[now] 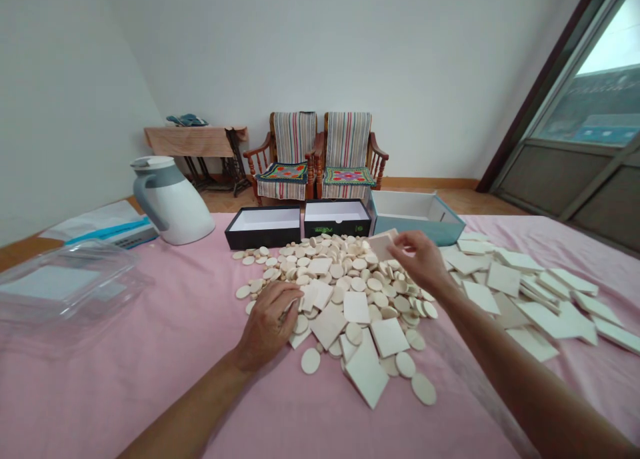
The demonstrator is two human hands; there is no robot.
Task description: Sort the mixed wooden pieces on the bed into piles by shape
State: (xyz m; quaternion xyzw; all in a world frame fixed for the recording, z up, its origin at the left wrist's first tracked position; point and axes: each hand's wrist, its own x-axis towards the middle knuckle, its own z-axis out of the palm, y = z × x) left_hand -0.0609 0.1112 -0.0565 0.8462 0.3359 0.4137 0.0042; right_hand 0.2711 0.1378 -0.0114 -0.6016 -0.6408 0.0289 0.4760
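A heap of pale wooden discs (357, 284) lies mid-table, with square wooden tiles (390, 338) mixed in. My right hand (420, 259) is closed on one or more square wooden tiles (383, 243), raised over the heap's far right side. At the heap's left edge rests my left hand (270, 322), its fingers curled and pinched together. A pale sliver of a wooden piece shows between its thumb and forefinger; the shape of that piece is mostly hidden. Beyond my right forearm, more square tiles (504, 278) lie in a loose pile.
Behind the heap stand a black box (263, 239), a second black box (336, 228) and a larger blue-grey box (423, 231), all open-topped. A white jug (183, 209) and clear plastic packaging (120, 259) are at left on the pink cloth (200, 299). Two chairs stand beyond.
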